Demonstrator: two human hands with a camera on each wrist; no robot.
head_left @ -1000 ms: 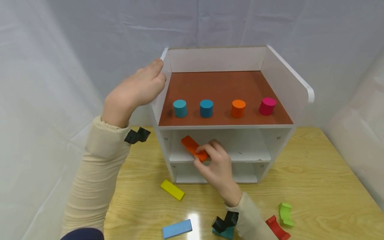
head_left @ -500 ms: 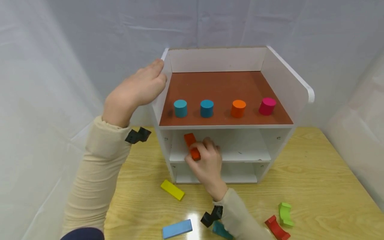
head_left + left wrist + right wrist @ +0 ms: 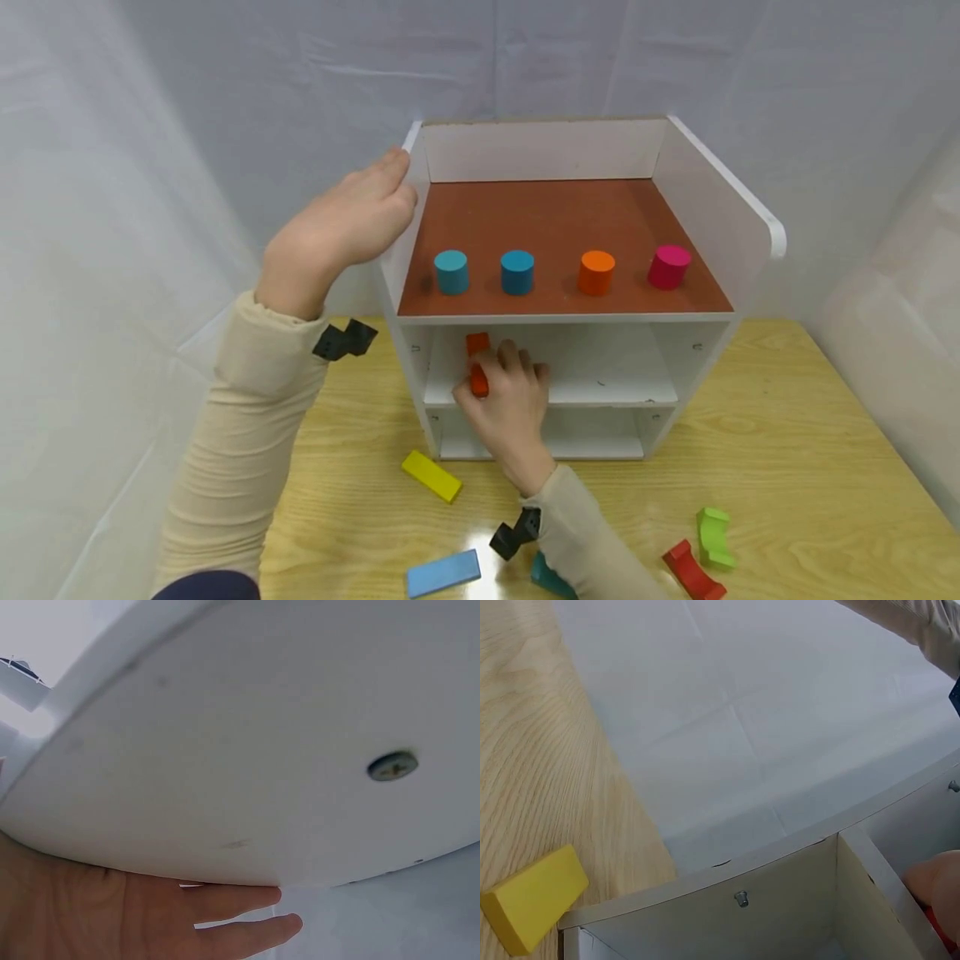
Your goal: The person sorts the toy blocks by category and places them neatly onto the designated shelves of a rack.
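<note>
Orange block (image 3: 477,368) sits at the left end of the white shelf unit's (image 3: 720,200) middle shelf, its far end tucked under the top deck, and the right hand (image 3: 504,400) has its fingers curled round the near end of it, knuckles toward us. That grasp is plain from the head view; the right wrist view catches only a sliver of finger (image 3: 934,881) and a scrap of orange at the edge of the compartment.

Over on the left, the left hand (image 3: 341,225) lies flat against the outside of the unit's left wall, fingers straight and relaxed, fingertips reaching up near the wall's top edge. From the left wrist view the palm (image 3: 67,915) presses right against the white panel, two fingers stretched out beneath it, a screw head (image 3: 391,766) showing further along the board.

Up on the brown top deck, four cylinders stand in a row near the front edge: teal (image 3: 451,271), blue (image 3: 517,271), orange (image 3: 596,272) and magenta (image 3: 668,266), each well apart from its neighbour.

Down on the wooden table (image 3: 810,467), a yellow block (image 3: 431,475) lies just near of the unit's left corner, a light blue block (image 3: 443,572) nearer still, with a red arch (image 3: 693,568) and a green arch (image 3: 713,537) together at the near right.
</note>
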